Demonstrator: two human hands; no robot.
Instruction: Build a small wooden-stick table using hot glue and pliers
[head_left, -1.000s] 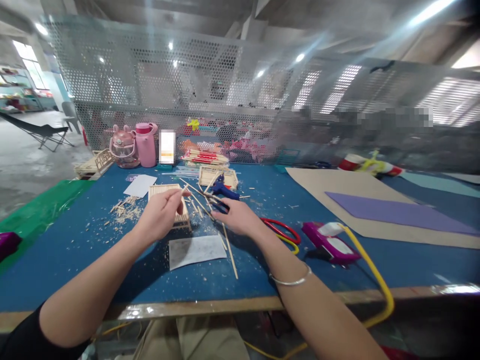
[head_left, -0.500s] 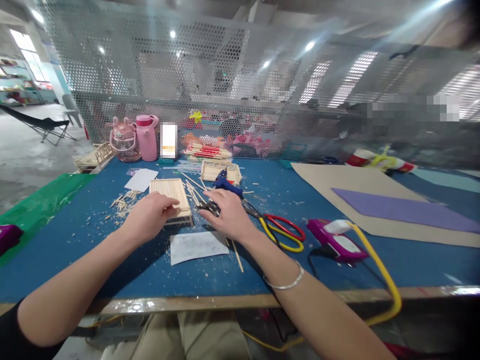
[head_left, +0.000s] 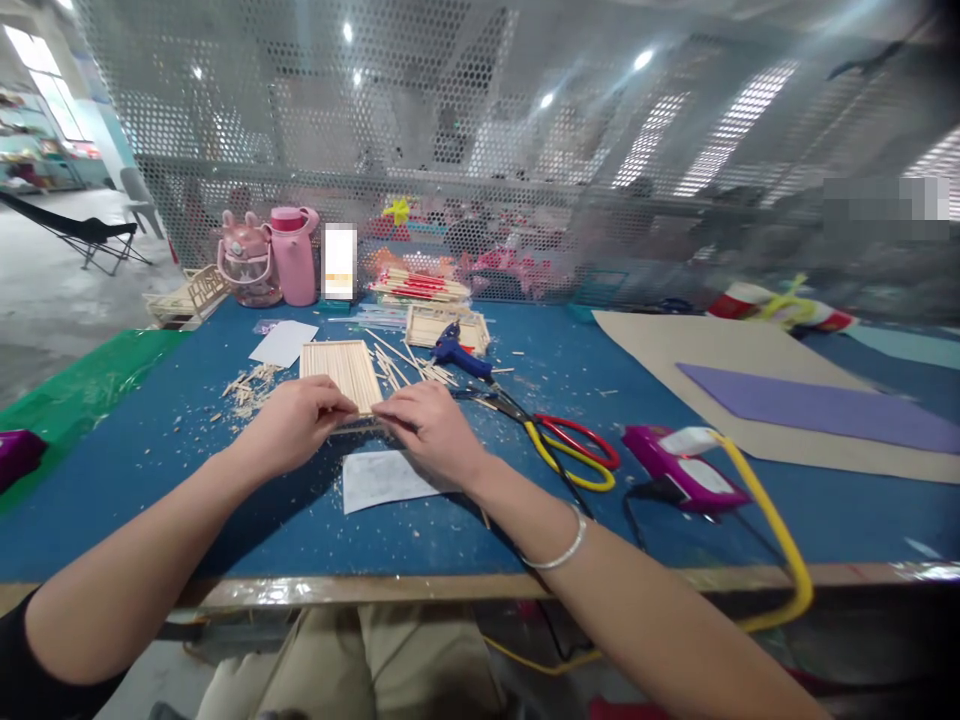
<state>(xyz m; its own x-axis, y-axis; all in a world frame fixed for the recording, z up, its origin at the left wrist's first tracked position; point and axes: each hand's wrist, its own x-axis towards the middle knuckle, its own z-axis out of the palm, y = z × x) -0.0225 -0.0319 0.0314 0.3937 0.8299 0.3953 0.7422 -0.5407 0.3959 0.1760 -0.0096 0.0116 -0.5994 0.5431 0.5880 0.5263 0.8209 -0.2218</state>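
A small box built of thin wooden sticks (head_left: 341, 368) lies on the blue table (head_left: 187, 470) in front of me. My left hand (head_left: 296, 425) pinches its near left edge with closed fingers. My right hand (head_left: 431, 428) grips the near right edge, fingers curled, a bracelet on the wrist. Both hands touch the box. Loose wooden sticks (head_left: 401, 368) lie just behind my right hand. A white paper sheet (head_left: 379, 480) sits below my hands.
Red and yellow scissors (head_left: 574, 452), a blue glue gun (head_left: 457, 355), a purple device (head_left: 679, 470) with a yellow cable (head_left: 780, 540), pink bottles (head_left: 296, 255), another stick frame (head_left: 442, 325), wood shavings (head_left: 251, 390), and brown and purple sheets (head_left: 810, 400) are on the table. A mesh screen stands behind.
My left hand came down from holding a stick in the air onto the stick box. My right hand moved left from the dark tool to the box's near edge.
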